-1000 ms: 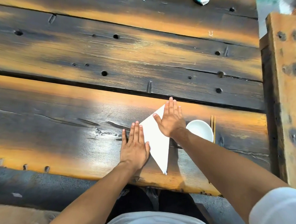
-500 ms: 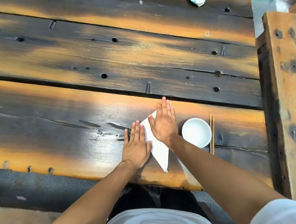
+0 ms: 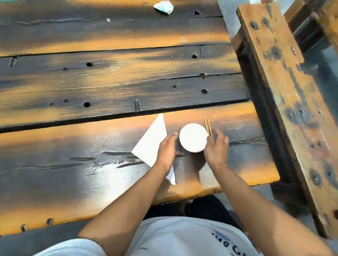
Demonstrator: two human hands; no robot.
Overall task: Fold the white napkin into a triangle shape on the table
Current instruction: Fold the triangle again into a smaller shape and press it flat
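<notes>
The white napkin (image 3: 149, 141) lies flat on the wooden table (image 3: 67, 162), folded into a triangle with one tip pointing away from me. My left hand (image 3: 166, 149) hovers over the napkin's right edge, fingers loosely extended toward the left side of a white bowl (image 3: 193, 137). A narrow gap shows between those fingers and the bowl. My right hand (image 3: 216, 147) is at the bowl's right side, its fingertips at the rim. The napkin's near tip pokes out below my left wrist.
A pair of wooden chopsticks (image 3: 207, 125) lies just right of the bowl, partly under my right hand. A crumpled white wrapper (image 3: 163, 7) sits at the table's far edge. A wooden bench (image 3: 291, 105) runs along the table's right end.
Both hands have left the napkin and moved right to either side of the white bowl. The napkin stays flat as a triangle. The view has swung to the right.
</notes>
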